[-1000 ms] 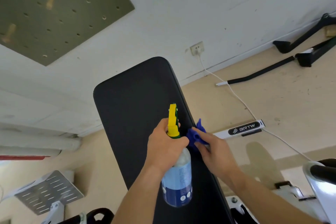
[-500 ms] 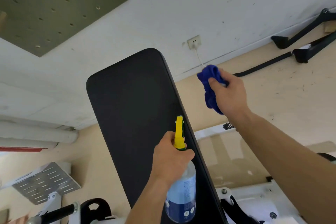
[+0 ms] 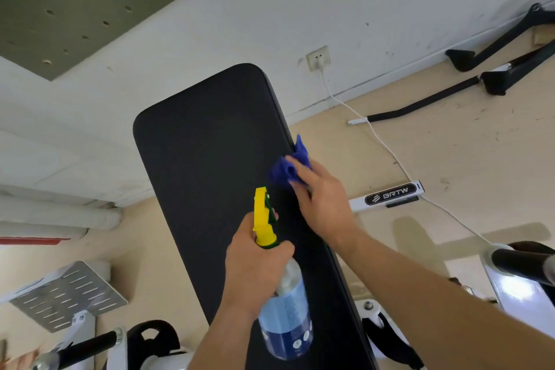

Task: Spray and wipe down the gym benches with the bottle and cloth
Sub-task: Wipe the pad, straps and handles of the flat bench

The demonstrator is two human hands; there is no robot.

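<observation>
The bottle (image 3: 285,318) is lying with its long axis roughly along the bench (image 3: 210,159), base toward me and the yellow spray head (image 3: 262,219) pointing away, toward the bench's far end and the wall. It is hanging over the near part of the black pad, right of centre. My left hand (image 3: 255,273) is wrapping its neck from the left, fingers curled fully round just below the green collar; whether a finger is pulling the trigger I cannot tell. The body is clear plastic with a blue label and white dots near the base.

The cloth (image 3: 288,167) is blue and bunched, sitting on the pad's right edge beyond the spray head. My right hand (image 3: 321,204) is gripping it, fingers bent over the wad and pressing it against the pad.

Outward: a white bar (image 3: 390,196) marked BRTW is lying on the floor right of the bench, and a white cable (image 3: 387,144) is running from a wall socket (image 3: 317,57) past it.
</observation>
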